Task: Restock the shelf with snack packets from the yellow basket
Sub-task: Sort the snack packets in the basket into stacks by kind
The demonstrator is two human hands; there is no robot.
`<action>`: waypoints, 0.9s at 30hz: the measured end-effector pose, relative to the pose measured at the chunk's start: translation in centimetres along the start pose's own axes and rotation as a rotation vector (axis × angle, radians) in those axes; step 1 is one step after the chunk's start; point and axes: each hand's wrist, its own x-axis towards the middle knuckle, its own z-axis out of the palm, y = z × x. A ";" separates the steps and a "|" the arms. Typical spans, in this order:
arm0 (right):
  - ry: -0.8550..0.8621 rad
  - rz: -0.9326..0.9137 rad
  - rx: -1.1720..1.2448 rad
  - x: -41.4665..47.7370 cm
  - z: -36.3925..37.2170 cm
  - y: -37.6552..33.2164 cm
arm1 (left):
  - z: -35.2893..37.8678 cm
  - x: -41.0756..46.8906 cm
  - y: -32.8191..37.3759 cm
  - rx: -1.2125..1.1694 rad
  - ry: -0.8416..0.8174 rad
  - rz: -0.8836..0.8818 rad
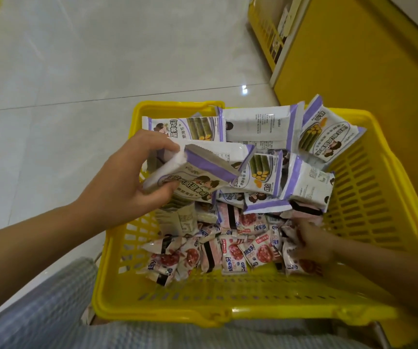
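Observation:
The yellow basket (228, 306) rests on my lap and holds several snack packets. White-and-purple packets (260, 127) fill its far half; small pink-and-white packets (233, 255) lie in the near half. My left hand (125, 187) is shut on a stack of white-and-purple packets (198, 172), lifted slightly above the basket's left side. My right hand (313, 243) is down among the pink packets at the right, fingers closed on some of them; the motion is blurred.
A yellow shelf unit (349, 54) stands at the upper right, with a yellow wire rack (265, 31) holding goods beside it. Pale tiled floor (77, 71) stretches to the left. My knees in light checked fabric (59, 321) are under the basket.

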 end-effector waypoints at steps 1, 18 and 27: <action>0.007 -0.004 -0.026 0.0 0.3 0.0 | 0.0 0.2 0.1 0.002 0.013 0.008; -0.028 -0.155 -0.069 -0.2 0.4 -0.6 | 1.5 4.7 -2.0 0.273 0.057 -0.275; 0.054 -0.247 -0.152 -1.7 0.2 -0.1 | 1.8 4.6 -2.1 0.486 0.070 -0.236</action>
